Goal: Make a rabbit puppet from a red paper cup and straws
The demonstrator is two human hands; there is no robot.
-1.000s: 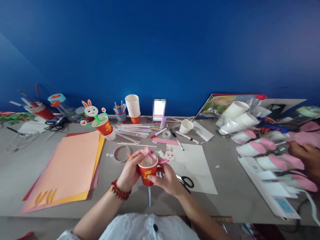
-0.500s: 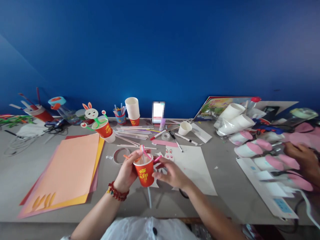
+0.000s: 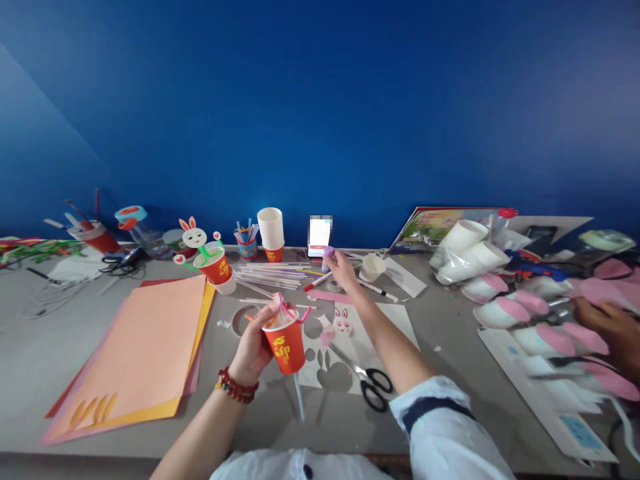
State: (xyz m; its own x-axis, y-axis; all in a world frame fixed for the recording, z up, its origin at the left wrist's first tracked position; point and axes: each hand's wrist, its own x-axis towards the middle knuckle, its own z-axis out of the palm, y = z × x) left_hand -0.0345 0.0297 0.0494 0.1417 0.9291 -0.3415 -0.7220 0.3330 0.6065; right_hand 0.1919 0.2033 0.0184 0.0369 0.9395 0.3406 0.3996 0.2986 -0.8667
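My left hand point(image 3: 257, 343) is closed round a red paper cup point(image 3: 286, 350) with gold characters. Pink and orange pipe cleaners or straws point(image 3: 280, 307) stick out of the cup's top, and a pale straw point(image 3: 299, 397) hangs below its base. Stretched forward, my right hand point(image 3: 344, 270) has its fingers at the purple cap of a glue stick point(image 3: 329, 252), in front of a lit phone point(image 3: 319, 239). A rabbit-face cutout point(image 3: 343, 323) lies on white paper point(image 3: 403, 327). Black-handled scissors point(image 3: 373, 387) lie open near my right forearm.
Coloured paper sheets point(image 3: 160, 340) lie at left, below a finished rabbit cup point(image 3: 216, 267). Straws point(image 3: 273, 275) and a white cup point(image 3: 373, 268) sit at the back. On the right are pink-and-white cup pieces point(image 3: 505, 312), a power strip point(image 3: 545, 393) and another person's hand point(image 3: 607, 330).
My right hand has left the red cup and reached forward to the glue stick, uncovering the scissors and cut paper. My left hand still holds the cup, now tilted slightly.
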